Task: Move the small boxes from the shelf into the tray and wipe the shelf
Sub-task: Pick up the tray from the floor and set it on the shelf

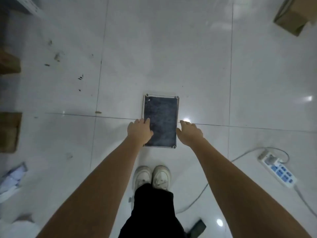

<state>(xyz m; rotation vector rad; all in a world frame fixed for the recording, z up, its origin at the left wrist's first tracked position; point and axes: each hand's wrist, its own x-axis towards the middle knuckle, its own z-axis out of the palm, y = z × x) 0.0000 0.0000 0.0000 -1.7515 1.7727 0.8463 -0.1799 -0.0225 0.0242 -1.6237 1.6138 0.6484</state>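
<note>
I look straight down at a small shelf [161, 121], a dark speckled rectangular panel in a grey frame with round corner posts, standing on the white tiled floor. The dark top has nothing on it. My left hand [139, 131] rests on the shelf's left edge, its fingers fairly straight and its thumb on the dark surface. My right hand [188, 130] is at the right edge, fingers spread over the floor and thumb touching the frame. Neither hand holds anything. No small boxes, tray or cloth are in view.
My white shoes [151, 176] stand just behind the shelf. A white power strip [277, 169] with its cable lies at the right. Cardboard boxes sit at the far right [295, 16] and along the left edge [9, 131]. Crumpled paper [12, 179] lies at the lower left.
</note>
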